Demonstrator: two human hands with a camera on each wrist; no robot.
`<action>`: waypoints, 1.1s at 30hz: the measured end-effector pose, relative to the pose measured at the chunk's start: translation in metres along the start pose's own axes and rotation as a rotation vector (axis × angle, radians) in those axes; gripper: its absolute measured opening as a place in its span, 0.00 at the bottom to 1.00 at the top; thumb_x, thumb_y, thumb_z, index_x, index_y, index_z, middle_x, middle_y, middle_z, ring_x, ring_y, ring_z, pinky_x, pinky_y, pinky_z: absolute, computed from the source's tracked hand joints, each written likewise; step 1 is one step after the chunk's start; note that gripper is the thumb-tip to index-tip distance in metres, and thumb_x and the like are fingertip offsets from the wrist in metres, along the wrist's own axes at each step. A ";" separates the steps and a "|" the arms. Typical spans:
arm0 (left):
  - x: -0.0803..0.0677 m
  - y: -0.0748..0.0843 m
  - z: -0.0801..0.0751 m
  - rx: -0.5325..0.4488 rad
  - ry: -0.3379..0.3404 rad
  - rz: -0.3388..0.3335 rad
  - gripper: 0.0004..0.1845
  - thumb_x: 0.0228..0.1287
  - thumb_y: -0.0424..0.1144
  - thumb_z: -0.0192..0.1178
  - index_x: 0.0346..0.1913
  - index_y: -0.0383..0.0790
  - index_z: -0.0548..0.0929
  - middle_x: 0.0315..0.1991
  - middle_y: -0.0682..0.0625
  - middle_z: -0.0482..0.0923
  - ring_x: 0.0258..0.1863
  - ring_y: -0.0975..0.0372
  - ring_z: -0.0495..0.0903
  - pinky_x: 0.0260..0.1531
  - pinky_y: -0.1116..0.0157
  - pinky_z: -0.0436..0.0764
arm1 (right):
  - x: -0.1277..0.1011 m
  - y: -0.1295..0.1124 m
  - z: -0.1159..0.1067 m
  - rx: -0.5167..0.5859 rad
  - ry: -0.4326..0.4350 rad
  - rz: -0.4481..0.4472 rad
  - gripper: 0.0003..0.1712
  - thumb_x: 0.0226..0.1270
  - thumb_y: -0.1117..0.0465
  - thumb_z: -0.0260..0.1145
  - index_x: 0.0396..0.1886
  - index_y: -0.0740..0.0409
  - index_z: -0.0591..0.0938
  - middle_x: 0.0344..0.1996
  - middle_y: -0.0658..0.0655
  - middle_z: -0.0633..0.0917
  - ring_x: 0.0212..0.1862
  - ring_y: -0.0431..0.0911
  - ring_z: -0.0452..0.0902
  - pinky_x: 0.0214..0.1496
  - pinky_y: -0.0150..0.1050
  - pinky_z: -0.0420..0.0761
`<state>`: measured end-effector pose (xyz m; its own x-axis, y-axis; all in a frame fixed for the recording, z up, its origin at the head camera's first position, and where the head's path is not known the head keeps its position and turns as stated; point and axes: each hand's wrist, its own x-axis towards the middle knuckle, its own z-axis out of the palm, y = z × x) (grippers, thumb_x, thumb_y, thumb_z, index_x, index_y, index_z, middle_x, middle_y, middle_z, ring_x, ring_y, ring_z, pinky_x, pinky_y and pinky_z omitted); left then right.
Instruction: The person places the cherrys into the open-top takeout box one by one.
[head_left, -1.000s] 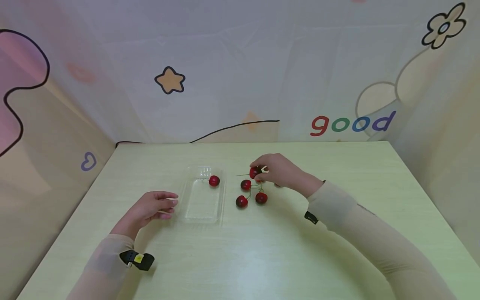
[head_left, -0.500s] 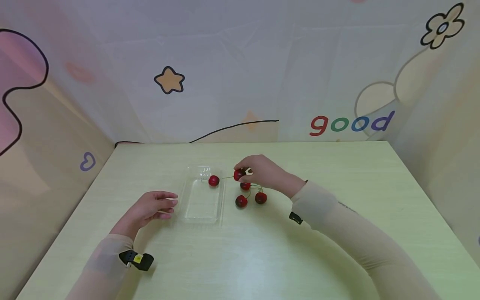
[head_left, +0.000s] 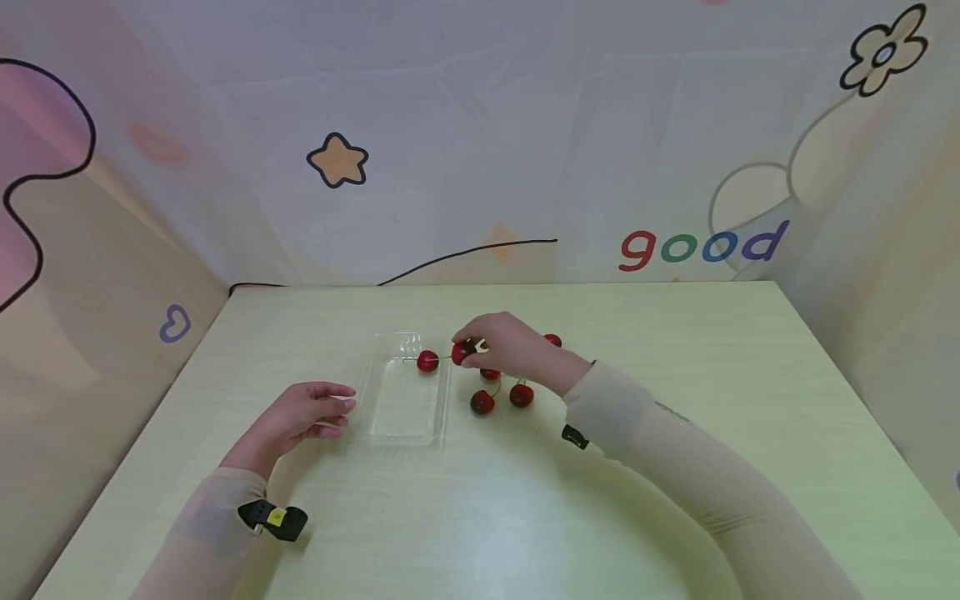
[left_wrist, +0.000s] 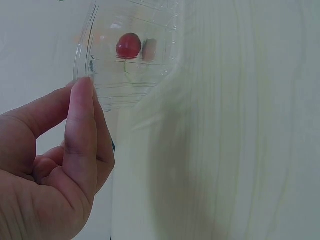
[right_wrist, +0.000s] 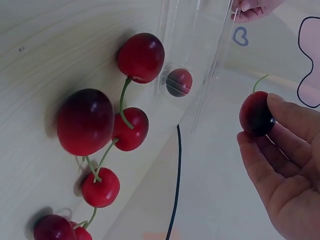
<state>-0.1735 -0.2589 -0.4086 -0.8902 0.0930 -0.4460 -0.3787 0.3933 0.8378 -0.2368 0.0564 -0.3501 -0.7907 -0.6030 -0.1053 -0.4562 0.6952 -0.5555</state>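
A clear plastic tray (head_left: 405, 412) lies on the table with one red cherry (head_left: 427, 362) at its far end. My right hand (head_left: 472, 343) pinches another red cherry (head_left: 460, 354) by its body just above the tray's far right rim. The right wrist view shows that cherry (right_wrist: 256, 114) between my thumb and fingertips (right_wrist: 287, 117), beside the tray wall (right_wrist: 200, 45). My left hand (head_left: 339, 406) rests on the table at the tray's left edge, fingers loosely curled and holding nothing. In the left wrist view its fingertip (left_wrist: 82, 92) is close to the tray rim (left_wrist: 82, 50).
Several loose cherries with green stems lie on the table right of the tray, two of them (head_left: 482, 402) (head_left: 521, 395) nearest me and one (head_left: 552, 340) behind my right hand. A patterned cloth wall encloses the pale green table (head_left: 675, 392) on three sides.
My right hand has carried the cherry leftward from above the cluster to the tray's right rim, uncovering a cherry behind it. The left hand has not moved.
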 end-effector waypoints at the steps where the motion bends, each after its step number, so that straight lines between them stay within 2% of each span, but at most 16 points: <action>1: 0.000 0.000 0.000 0.000 0.000 -0.001 0.25 0.75 0.36 0.60 0.66 0.23 0.72 0.38 0.52 0.82 0.34 0.65 0.80 0.34 0.72 0.87 | 0.000 -0.001 0.000 0.004 -0.003 0.002 0.24 0.71 0.62 0.69 0.65 0.60 0.81 0.59 0.59 0.86 0.61 0.52 0.81 0.69 0.45 0.81; 12: 0.002 0.000 0.001 -0.013 -0.017 0.013 0.25 0.74 0.35 0.60 0.66 0.23 0.71 0.37 0.54 0.82 0.34 0.67 0.81 0.35 0.72 0.87 | 0.012 -0.006 0.008 0.011 -0.014 -0.012 0.24 0.71 0.62 0.69 0.65 0.60 0.81 0.58 0.58 0.86 0.61 0.52 0.80 0.69 0.44 0.80; 18: 0.004 -0.001 0.002 -0.031 -0.042 0.033 0.25 0.74 0.34 0.59 0.66 0.21 0.70 0.36 0.55 0.82 0.34 0.68 0.81 0.35 0.72 0.87 | 0.022 -0.012 0.014 0.006 -0.022 -0.027 0.23 0.72 0.62 0.68 0.65 0.60 0.81 0.61 0.58 0.85 0.63 0.53 0.79 0.72 0.45 0.77; 23: 0.004 -0.002 0.001 -0.021 -0.037 0.038 0.26 0.74 0.35 0.59 0.67 0.22 0.70 0.39 0.54 0.82 0.35 0.68 0.81 0.36 0.72 0.87 | 0.031 -0.018 0.022 0.016 -0.037 -0.043 0.24 0.71 0.63 0.68 0.65 0.61 0.80 0.61 0.60 0.84 0.63 0.53 0.78 0.74 0.46 0.75; 33: 0.004 -0.005 -0.002 -0.023 -0.038 0.027 0.26 0.75 0.36 0.59 0.67 0.23 0.70 0.39 0.55 0.82 0.34 0.67 0.81 0.36 0.72 0.87 | 0.050 -0.021 0.042 -0.035 -0.085 -0.056 0.23 0.71 0.63 0.69 0.64 0.62 0.81 0.59 0.60 0.85 0.61 0.52 0.79 0.71 0.43 0.78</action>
<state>-0.1757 -0.2624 -0.4144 -0.8903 0.1378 -0.4340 -0.3606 0.3688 0.8567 -0.2496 -0.0047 -0.3786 -0.7268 -0.6714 -0.1452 -0.5141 0.6718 -0.5332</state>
